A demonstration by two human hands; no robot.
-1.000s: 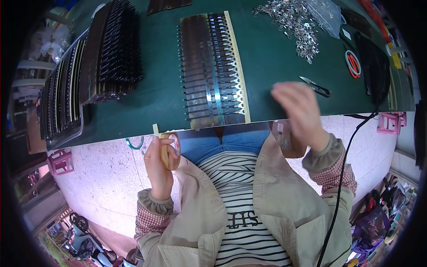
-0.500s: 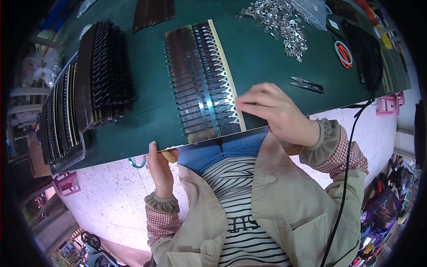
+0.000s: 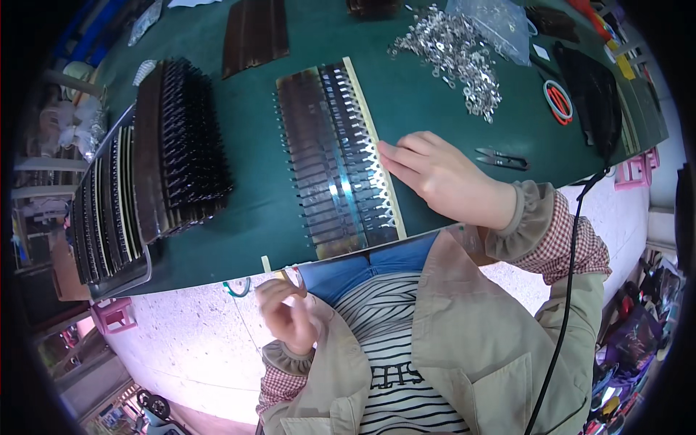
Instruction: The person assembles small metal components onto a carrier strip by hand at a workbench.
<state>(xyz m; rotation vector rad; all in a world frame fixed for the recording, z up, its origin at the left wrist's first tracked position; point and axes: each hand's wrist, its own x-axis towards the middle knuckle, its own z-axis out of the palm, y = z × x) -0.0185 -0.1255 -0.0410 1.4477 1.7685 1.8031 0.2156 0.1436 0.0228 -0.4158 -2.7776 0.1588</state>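
Note:
In front of me on the green table lies a flat dark brown panel with rows of thin pins and silver, ring-like metal terminals along its right side. A cream strip of tape runs down its right edge. My right hand rests there, fingers together and fingertips on the strip. Below the table edge, my left hand is raised with curled fingers, slightly blurred; what they hold, if anything, is hidden. Just above it is a tan tape roll, and a short cream tape piece sticks to the edge.
At left stand a brown stack bristling with black pins and a wire rack of similar panels. Far right are a heap of metal terminals, a plastic bag, thread snips, orange rings and a black cable.
My left hand has dropped away from the table edge and its fingers have curled. The right hand has slid farther up along the tape strip. The whole view has shifted slightly.

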